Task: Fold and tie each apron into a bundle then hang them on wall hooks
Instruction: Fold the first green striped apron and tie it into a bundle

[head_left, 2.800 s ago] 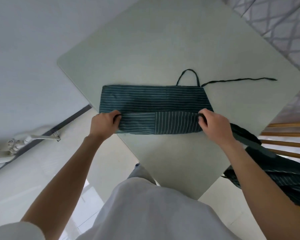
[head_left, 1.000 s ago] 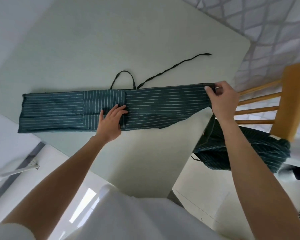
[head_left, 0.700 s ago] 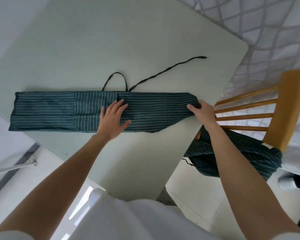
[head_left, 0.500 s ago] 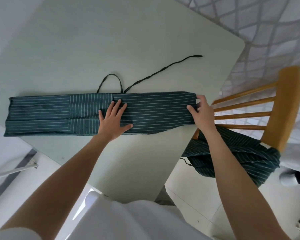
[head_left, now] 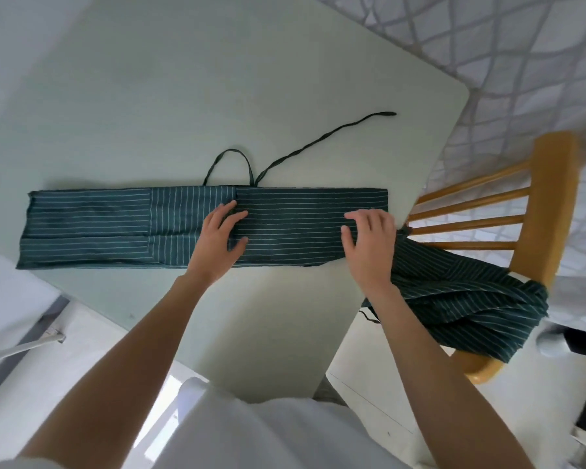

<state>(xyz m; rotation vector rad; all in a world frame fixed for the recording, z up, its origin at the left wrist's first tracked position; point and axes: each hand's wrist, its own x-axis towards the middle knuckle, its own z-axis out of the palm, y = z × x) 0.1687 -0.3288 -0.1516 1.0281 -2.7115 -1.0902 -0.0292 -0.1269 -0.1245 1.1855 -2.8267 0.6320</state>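
Now pinning folded apron strip flat at table centre, left hand spread at mid-strip, right hand loosely spread at 3 o'clock end, probably flattening before rolling.

The right hand has let go of the apron end and now presses flat at 3 o'clock; the strip lies straightened.

Left hand and right hand press folded apron flat.
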